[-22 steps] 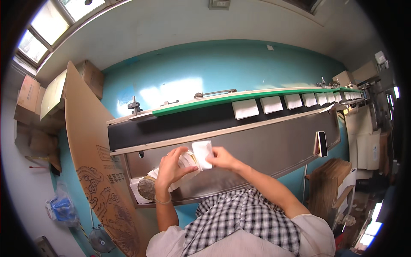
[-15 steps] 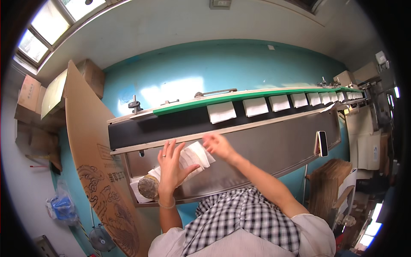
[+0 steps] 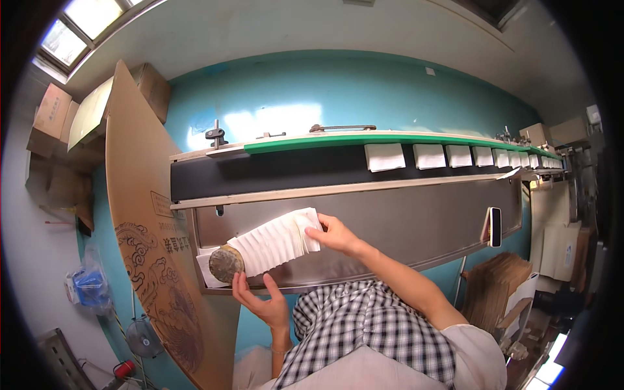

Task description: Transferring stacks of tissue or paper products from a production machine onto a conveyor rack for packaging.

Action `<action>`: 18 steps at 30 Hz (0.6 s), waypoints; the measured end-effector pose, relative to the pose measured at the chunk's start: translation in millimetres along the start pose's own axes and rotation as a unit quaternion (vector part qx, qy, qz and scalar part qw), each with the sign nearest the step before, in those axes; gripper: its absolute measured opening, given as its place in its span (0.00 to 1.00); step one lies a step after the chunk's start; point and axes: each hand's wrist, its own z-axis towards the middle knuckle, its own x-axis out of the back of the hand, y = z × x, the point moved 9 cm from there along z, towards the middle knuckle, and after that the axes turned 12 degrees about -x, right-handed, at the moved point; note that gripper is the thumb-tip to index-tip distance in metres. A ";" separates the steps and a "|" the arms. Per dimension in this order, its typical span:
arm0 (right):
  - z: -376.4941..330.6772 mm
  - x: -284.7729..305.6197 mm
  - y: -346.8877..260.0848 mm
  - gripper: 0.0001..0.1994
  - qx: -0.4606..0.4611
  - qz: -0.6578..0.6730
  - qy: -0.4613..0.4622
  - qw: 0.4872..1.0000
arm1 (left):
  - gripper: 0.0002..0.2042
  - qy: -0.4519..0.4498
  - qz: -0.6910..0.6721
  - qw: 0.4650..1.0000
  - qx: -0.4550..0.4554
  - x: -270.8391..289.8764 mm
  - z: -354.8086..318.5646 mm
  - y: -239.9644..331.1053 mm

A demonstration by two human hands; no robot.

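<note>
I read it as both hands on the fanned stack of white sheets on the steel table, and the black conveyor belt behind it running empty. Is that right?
Not quite. The head view shows the conveyor belt is not empty: a row of white sheets rides on it toward the right. The rest holds: the left hand and right hand are on the fanned stack on the steel table.

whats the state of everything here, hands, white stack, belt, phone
left hand: open, palm under the stack's lower end
right hand: fingers gripping the stack's upper end
stack of white sheets: fanned out between both hands
round brown piece: lying flat at the stack's lower end
conveyor belt: carrying a row of white packets
phone: standing upright, screen dark
</note>
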 end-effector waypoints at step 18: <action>-48.7 38.9 -45.7 0.18 0.051 -0.202 0.147 0.967 | 0.22 0.024 -0.009 0.999 0.036 -14.1 9.1 36.4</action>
